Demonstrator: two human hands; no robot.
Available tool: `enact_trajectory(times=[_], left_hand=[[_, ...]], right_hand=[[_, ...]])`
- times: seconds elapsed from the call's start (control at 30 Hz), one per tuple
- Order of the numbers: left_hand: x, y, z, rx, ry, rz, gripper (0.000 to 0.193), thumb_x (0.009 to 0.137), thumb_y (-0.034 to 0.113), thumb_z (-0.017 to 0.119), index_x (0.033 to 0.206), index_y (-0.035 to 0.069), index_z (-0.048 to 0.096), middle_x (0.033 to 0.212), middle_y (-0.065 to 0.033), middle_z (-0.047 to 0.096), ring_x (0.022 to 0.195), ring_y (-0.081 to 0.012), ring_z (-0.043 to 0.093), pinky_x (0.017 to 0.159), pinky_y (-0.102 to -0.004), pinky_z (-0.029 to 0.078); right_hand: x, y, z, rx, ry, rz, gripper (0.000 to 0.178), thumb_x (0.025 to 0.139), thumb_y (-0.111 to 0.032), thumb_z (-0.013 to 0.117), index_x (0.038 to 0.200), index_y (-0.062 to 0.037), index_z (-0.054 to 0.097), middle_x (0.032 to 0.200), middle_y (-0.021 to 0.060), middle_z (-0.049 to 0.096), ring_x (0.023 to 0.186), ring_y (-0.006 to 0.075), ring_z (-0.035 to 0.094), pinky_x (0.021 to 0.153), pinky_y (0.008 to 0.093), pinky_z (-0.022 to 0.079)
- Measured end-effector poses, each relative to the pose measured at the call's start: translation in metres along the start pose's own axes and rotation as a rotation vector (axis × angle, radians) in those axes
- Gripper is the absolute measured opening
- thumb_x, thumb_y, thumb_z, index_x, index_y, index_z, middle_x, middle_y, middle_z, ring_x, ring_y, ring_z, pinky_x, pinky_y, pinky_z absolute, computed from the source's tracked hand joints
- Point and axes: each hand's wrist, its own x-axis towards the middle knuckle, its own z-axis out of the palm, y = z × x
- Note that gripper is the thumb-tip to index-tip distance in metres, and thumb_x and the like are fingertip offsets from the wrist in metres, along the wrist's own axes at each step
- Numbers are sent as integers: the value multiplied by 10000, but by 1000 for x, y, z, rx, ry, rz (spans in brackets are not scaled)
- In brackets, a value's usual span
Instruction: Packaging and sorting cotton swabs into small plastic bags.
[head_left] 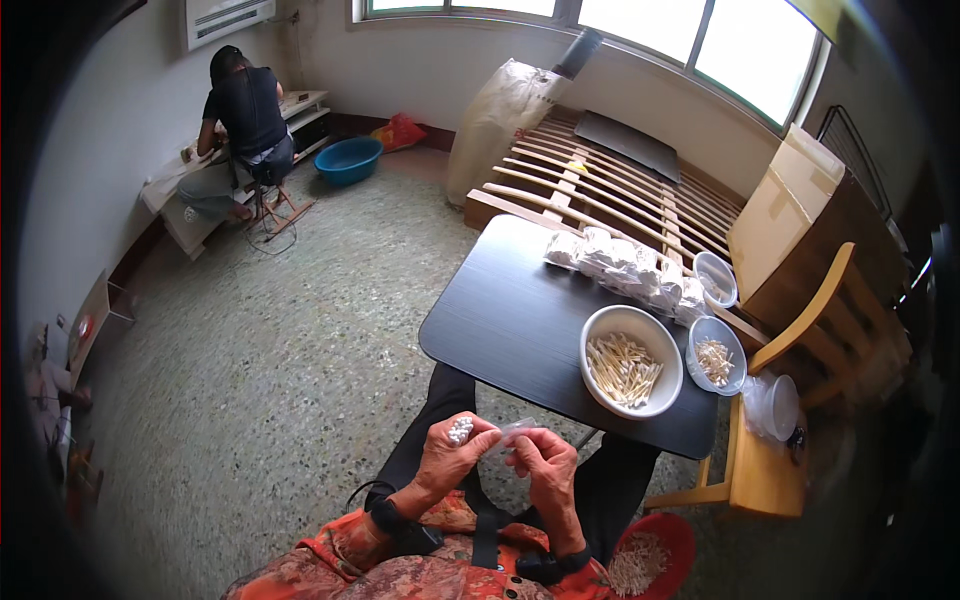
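In my left hand (452, 455) is a bunch of cotton swabs (461, 431), their white tips showing above the curled fingers. The left thumb and fingertips also touch a small clear plastic bag (513, 434). My right hand (547, 468) pinches the other side of that bag. Both hands are over my lap, just off the near edge of the dark table (500, 310). On the table, a white bowl (674, 372) holds many loose cotton swabs (625, 368). Farther back lies a row of filled, whitish packets (622, 258).
A clear tub (738, 352) with more swabs stands by a wooden chair (765, 470), which bears a plastic bag (762, 405). Below right is a red basin (680, 555) of swabs. A slatted bed frame (610, 185) lies beyond. Another person (245, 115) sits far left near a blue basin (348, 160).
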Motion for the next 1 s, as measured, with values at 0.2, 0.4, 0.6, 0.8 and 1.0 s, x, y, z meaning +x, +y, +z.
enact_trajectory(times=[0.2, 0.4, 0.6, 0.8, 1.0], left_hand=[[-5, 10, 3, 132, 63, 27, 140, 790, 98, 705, 886, 36, 623, 673, 63, 521, 607, -3, 420, 518, -174, 349], [-8, 14, 6, 118, -124, 67, 211, 726, 89, 761, 879, 47, 621, 622, 76, 476, 569, -10, 407, 489, -194, 357], [-7, 5, 9, 174, -76, 208, 116, 764, 65, 720, 804, 20, 621, 644, 15, 574, 585, -22, 482, 510, -198, 403], [-9, 4, 1, 243, 0, 117, 48, 809, 30, 642, 776, 22, 608, 679, 3, 586, 624, -55, 520, 561, -218, 436], [-1, 14, -1, 364, 186, 274, 84, 818, 72, 665, 800, 25, 598, 672, 11, 567, 604, -42, 497, 532, -204, 411]], right_hand=[[-1, 9, -5, 31, 45, -5, 131, 863, -130, 608, 864, 0, 619, 703, 29, 618, 571, 49, 529, 511, 174, 395], [-3, 5, 0, 16, 93, 4, 161, 853, -151, 632, 841, 9, 627, 709, 17, 622, 616, 40, 533, 548, 178, 412], [-11, -6, 3, -97, 76, 9, 168, 862, -145, 620, 820, 16, 641, 712, 19, 625, 632, 54, 550, 567, 187, 424], [-7, 8, 7, -411, 150, -204, 109, 818, -63, 615, 745, 13, 586, 624, 86, 551, 554, 129, 542, 524, 267, 424], [-5, 9, 11, -464, 198, -251, 123, 795, -65, 647, 735, 13, 573, 648, 95, 548, 520, 139, 522, 496, 274, 408]])
